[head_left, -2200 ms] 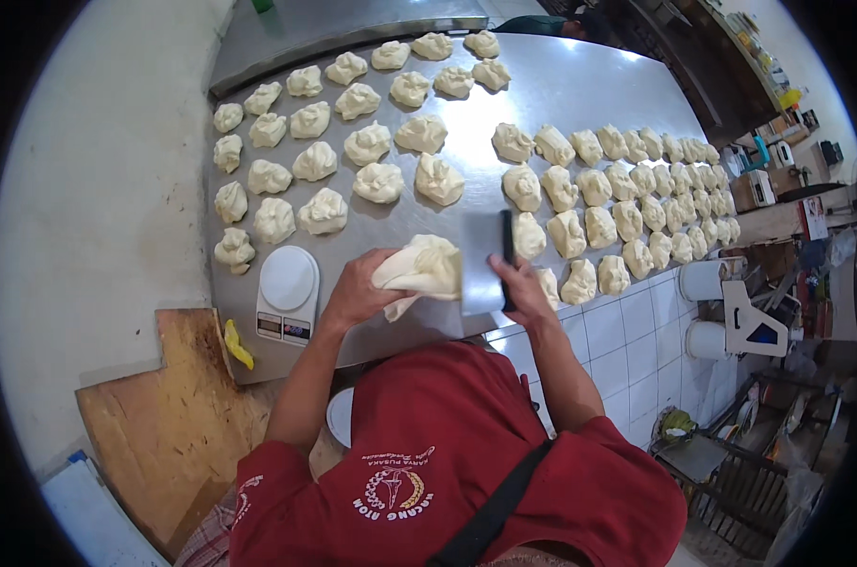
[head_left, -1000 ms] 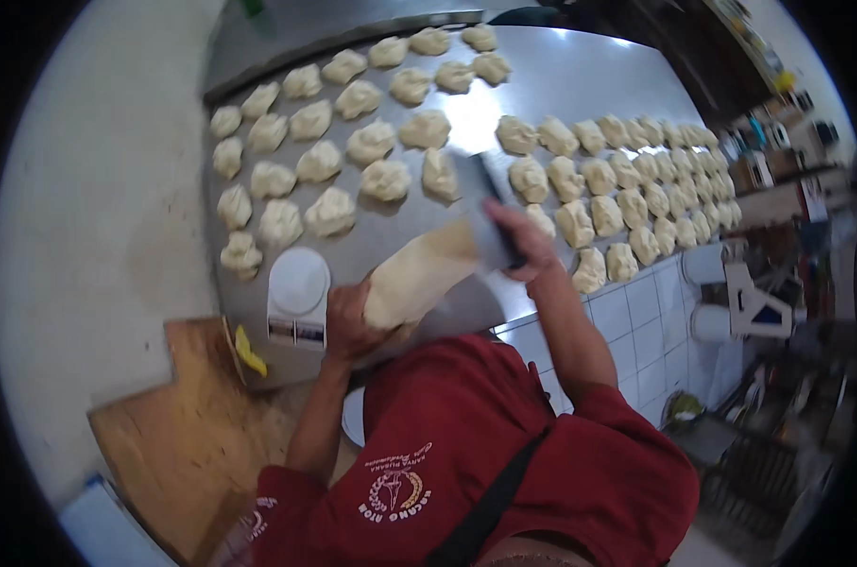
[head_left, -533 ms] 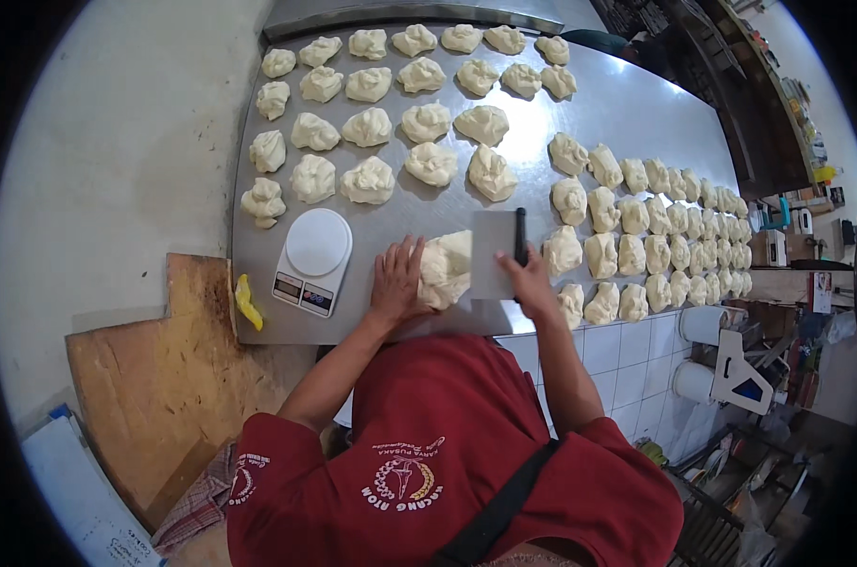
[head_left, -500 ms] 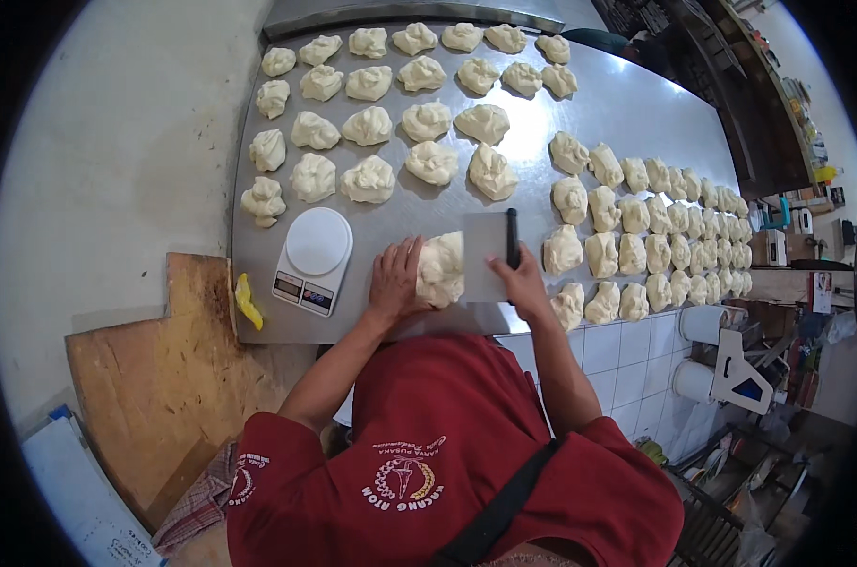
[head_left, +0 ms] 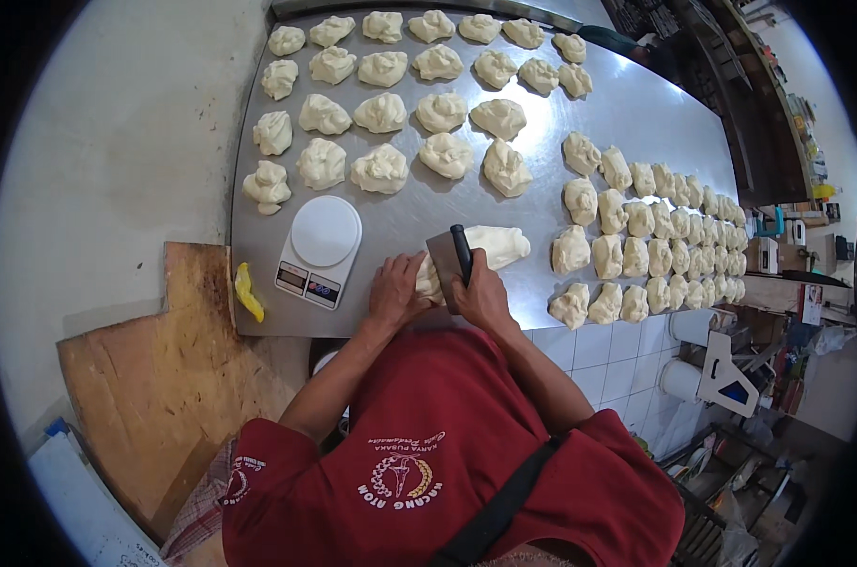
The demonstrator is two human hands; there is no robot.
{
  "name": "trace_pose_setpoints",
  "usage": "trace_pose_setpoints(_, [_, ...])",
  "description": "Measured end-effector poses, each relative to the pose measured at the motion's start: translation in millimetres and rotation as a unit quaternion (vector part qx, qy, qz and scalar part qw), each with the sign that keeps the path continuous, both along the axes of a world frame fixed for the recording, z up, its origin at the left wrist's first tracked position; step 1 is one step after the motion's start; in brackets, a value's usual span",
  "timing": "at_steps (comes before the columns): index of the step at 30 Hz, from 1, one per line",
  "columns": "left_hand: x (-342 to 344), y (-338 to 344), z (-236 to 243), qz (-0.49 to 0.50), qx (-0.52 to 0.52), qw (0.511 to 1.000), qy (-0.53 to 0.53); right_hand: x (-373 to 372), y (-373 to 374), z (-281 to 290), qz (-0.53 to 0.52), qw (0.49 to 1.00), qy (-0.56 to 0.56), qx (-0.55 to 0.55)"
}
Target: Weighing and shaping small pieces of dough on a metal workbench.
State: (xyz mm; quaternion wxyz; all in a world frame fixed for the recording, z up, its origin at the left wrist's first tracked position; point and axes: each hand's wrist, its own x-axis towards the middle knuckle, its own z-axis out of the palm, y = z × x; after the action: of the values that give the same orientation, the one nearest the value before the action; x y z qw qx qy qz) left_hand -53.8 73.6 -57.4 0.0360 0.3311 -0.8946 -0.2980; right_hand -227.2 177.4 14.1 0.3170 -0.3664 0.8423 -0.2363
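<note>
A lump of pale dough (head_left: 496, 245) lies on the steel table in front of me. My right hand (head_left: 482, 298) is wrapped around the black handle of a dough scraper (head_left: 444, 263). Its flat grey blade stands tilted across the dough, with a smaller part to its left and a longer part to its right. My left hand (head_left: 396, 290) curls over the left end of the dough and holds it; the fingertips are partly hidden. A white kitchen scale (head_left: 325, 232) with a round plate stands to the left of this hand, nothing on it.
Rows of dough pieces (head_left: 381, 112) cover the far side of the steel table (head_left: 381, 215). Smaller, tightly set pieces (head_left: 634, 256) fill its right side. A crumpled yellow item (head_left: 248, 292) lies at the left corner. White buckets (head_left: 682, 379) stand below on the right.
The scraper has moved left from beside the dough onto it, its blade now tilted. The dough now stretches out to the right of the blade. My left hand stays on the dough's left end.
</note>
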Motion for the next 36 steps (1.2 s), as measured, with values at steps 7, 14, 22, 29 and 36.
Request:
trace_pose_setpoints(7, [1.0,3.9,5.0,-0.013,-0.196,0.978,0.065,-9.3,8.5,4.4,-0.079,0.980,-0.154,-0.103])
trace_pose_setpoints(14, [-14.1,-7.0,-16.3,-0.030,-0.171,0.978,0.116,-19.7,20.6,8.8,-0.143,0.951,-0.220,-0.162])
trace_pose_setpoints(22, [-29.7,1.4,-20.1,-0.030,-0.181,0.981,0.061,-15.8,17.1,22.6,-0.191,0.924,-0.280,-0.176])
trace_pose_setpoints(29, [-15.7,-7.1,-7.5,-0.037,-0.082,0.990,0.108,-32.8,22.0,22.5,-0.194,0.956,-0.164,-0.146])
trace_pose_setpoints(36, [-8.8,-0.8,-15.1,-0.012,-0.063,0.991,0.120,-51.8,38.4,25.5,-0.184,0.969,-0.097,-0.133])
